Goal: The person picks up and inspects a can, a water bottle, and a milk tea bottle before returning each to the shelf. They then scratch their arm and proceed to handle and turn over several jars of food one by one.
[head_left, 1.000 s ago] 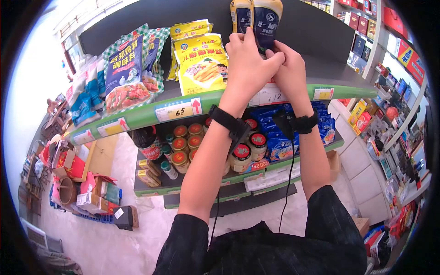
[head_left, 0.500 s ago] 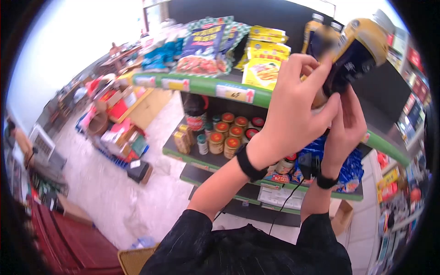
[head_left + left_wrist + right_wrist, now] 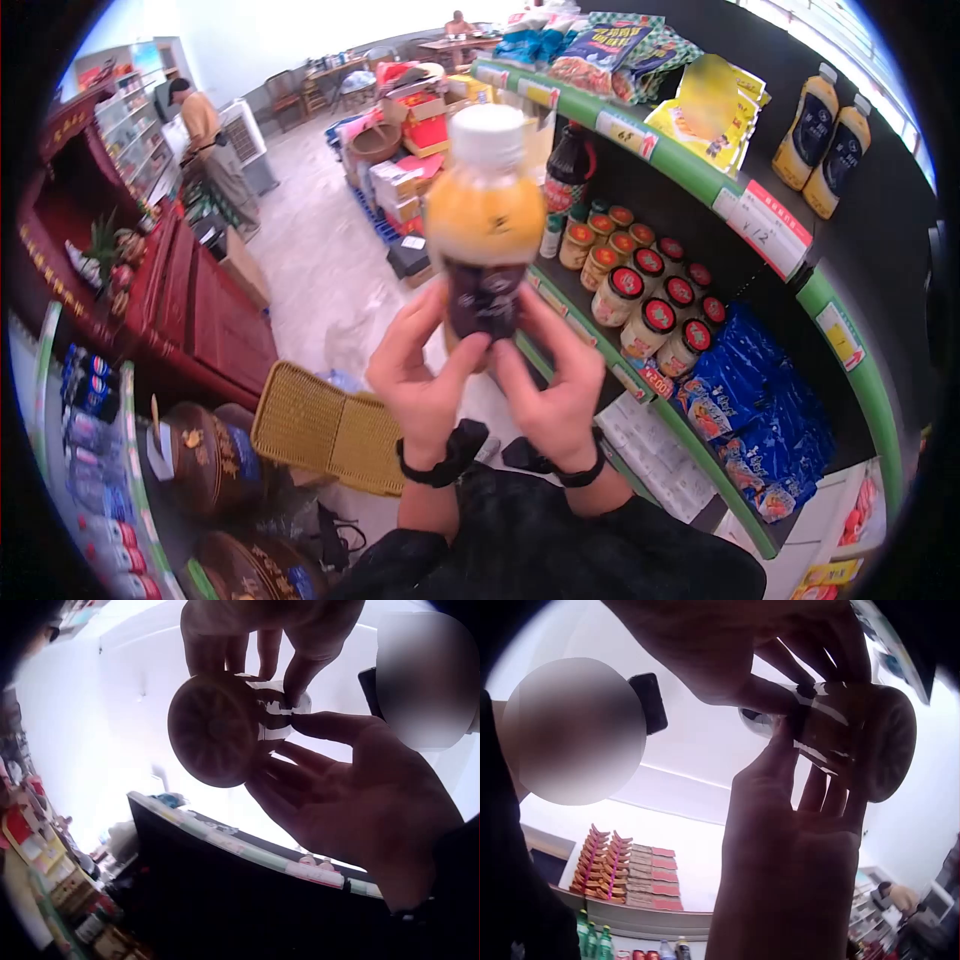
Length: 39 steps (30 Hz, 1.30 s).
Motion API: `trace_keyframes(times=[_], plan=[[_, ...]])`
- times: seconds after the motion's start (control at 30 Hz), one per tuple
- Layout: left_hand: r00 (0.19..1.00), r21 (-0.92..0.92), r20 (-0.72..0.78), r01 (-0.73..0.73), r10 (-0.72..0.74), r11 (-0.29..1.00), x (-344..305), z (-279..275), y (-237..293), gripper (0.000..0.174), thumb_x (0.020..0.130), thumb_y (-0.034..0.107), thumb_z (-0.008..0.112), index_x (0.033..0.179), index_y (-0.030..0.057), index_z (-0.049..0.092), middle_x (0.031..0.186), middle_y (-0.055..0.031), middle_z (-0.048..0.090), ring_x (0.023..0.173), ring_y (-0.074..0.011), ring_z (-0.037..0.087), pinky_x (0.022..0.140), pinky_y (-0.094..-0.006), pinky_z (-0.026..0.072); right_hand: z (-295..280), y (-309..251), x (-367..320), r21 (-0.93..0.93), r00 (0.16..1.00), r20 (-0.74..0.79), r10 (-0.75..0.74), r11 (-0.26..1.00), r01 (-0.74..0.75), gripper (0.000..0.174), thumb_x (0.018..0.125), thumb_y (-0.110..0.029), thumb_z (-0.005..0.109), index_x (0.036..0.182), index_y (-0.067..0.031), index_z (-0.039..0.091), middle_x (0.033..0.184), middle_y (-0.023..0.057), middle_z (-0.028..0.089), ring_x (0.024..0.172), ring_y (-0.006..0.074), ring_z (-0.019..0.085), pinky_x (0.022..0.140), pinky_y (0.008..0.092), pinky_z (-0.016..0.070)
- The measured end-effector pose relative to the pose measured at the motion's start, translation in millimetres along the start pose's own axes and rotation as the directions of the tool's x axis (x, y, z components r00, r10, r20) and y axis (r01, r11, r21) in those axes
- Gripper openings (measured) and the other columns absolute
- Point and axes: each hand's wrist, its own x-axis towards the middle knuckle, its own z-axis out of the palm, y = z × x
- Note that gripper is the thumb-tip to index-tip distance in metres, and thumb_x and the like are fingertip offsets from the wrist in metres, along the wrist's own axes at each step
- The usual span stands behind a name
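Observation:
Both hands hold up a milk tea bottle [image 3: 487, 230], upright in front of the chest, with a white cap, yellow-tan body and dark label. My left hand [image 3: 415, 375] grips its lower left side, and my right hand [image 3: 553, 390] grips the lower right. The two thumbs meet on the near side of the label, while the other fingers wrap towards the back. The round base of the bottle [image 3: 214, 729] faces the left wrist camera. Two similar bottles [image 3: 808, 130] stand on the upper shelf to the right.
The upper shelf's green edge [image 3: 690, 165] runs along the right, with yellow packets [image 3: 712, 105] on it. Below are lidded jars [image 3: 650, 290] and blue packets [image 3: 755, 410]. A wicker chair [image 3: 320, 420] and a red cabinet [image 3: 200, 330] stand left; another person [image 3: 205, 135] is farther back.
The bottle has come off the upper shelf, tilted at first, and is now upright close to the body between both hands. The head view has swung left, away from the shelf.

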Motion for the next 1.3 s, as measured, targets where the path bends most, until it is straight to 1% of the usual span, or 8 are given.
trace_keyframes(times=[0.17,0.2,0.3,0.6,0.83,1.0,1.13,1.3], plan=[[0.991,0.186,-0.135,0.031,-0.006,0.982,-70,-55,35,0.056,0.071,-0.008,0.083,0.124,-0.0089,0.066,0.128,-0.0216,0.066,0.121,-0.0277,0.063,0.107,-0.0391,0.0468,18,-13,-67,0.234,0.974,0.184,0.129,0.957,-0.171,0.051,0.082,0.0,0.073,0.131,0.0067,0.062,0.119,0.0225,0.07,0.11,0.0296,0.07,0.096,0.0363,0.0527],[0.989,0.247,-0.141,0.08,-0.046,0.966,-77,-60,46,0.054,0.07,-0.007,0.083,0.122,-0.0083,0.068,0.127,-0.0217,0.067,0.12,-0.0282,0.063,0.105,-0.0393,0.0477,21,-18,-79,0.261,0.966,0.192,0.172,0.94,-0.219,0.05,0.082,0.0,0.073,0.13,0.0071,0.062,0.119,0.0217,0.071,0.11,0.0277,0.07,0.095,0.0364,0.0529],[0.996,0.427,-0.068,-0.018,0.051,0.904,-87,-69,72,0.051,0.071,-0.004,0.084,0.12,-0.0054,0.069,0.126,-0.0221,0.068,0.117,-0.0285,0.067,0.102,-0.0369,0.0506,25,-36,-94,0.33,0.927,0.25,0.281,0.875,-0.354,0.046,0.087,0.001,0.07,0.131,0.0094,0.06,0.117,0.019,0.071,0.109,0.0234,0.068,0.096,0.0367,0.0528],[0.981,0.64,-0.1,-0.065,0.166,0.766,-110,-120,121,0.051,0.071,0.003,0.088,0.118,-0.005,0.069,0.129,-0.0226,0.067,0.119,-0.0302,0.066,0.102,-0.0375,0.0509,70,-59,-132,0.418,0.867,0.414,0.275,0.789,-0.45,0.041,0.089,0.005,0.064,0.128,0.0103,0.054,0.123,0.018,0.065,0.116,0.0237,0.063,0.105,0.0382,0.0479],[0.94,0.741,-0.226,-0.004,0.255,0.672,-123,-241,180,0.051,0.07,-0.001,0.087,0.118,-0.0069,0.069,0.128,-0.0227,0.068,0.117,-0.0295,0.067,0.101,-0.0372,0.0517,177,-123,-176,0.446,0.804,0.582,0.12,0.779,-0.44,0.04,0.094,0.003,0.063,0.131,0.0087,0.051,0.12,0.0151,0.065,0.111,0.0197,0.063,0.099,0.032,0.0495],[0.877,0.796,-0.308,0.026,0.368,0.604,-132,-351,232,0.046,0.07,0.002,0.088,0.112,-0.007,0.071,0.122,-0.0207,0.071,0.11,-0.0311,0.07,0.097,-0.0373,0.0531,279,-180,-222,0.464,0.724,0.689,0.038,0.744,-0.481,0.041,0.092,0.002,0.067,0.13,0.0069,0.053,0.12,0.0124,0.065,0.111,0.0181,0.063,0.099,0.032,0.0498],[0.868,0.843,-0.301,0.048,0.395,0.536,-142,-436,272,0.054,0.069,-0.003,0.087,0.12,-0.0072,0.068,0.127,-0.023,0.068,0.117,-0.0297,0.067,0.101,-0.0373,0.0521,358,-220,-265,0.524,0.698,0.716,-0.018,0.674,-0.521,0.042,0.09,0.004,0.067,0.129,0.0074,0.054,0.121,0.013,0.065,0.112,0.0185,0.064,0.1,0.0322,0.05],[0.807,0.865,-0.389,0.154,0.444,0.477,-162,-505,305,0.053,0.069,-0.002,0.087,0.119,-0.0075,0.069,0.126,-0.0228,0.068,0.116,-0.0306,0.067,0.1,-0.0375,0.0519,428,-260,-303,0.521,0.6,0.795,-0.088,0.604,-0.603,0.047,0.087,0.002,0.069,0.131,0.0102,0.055,0.117,0.0178,0.069,0.111,0.0225,0.067,0.1,0.0352,0.0513]])
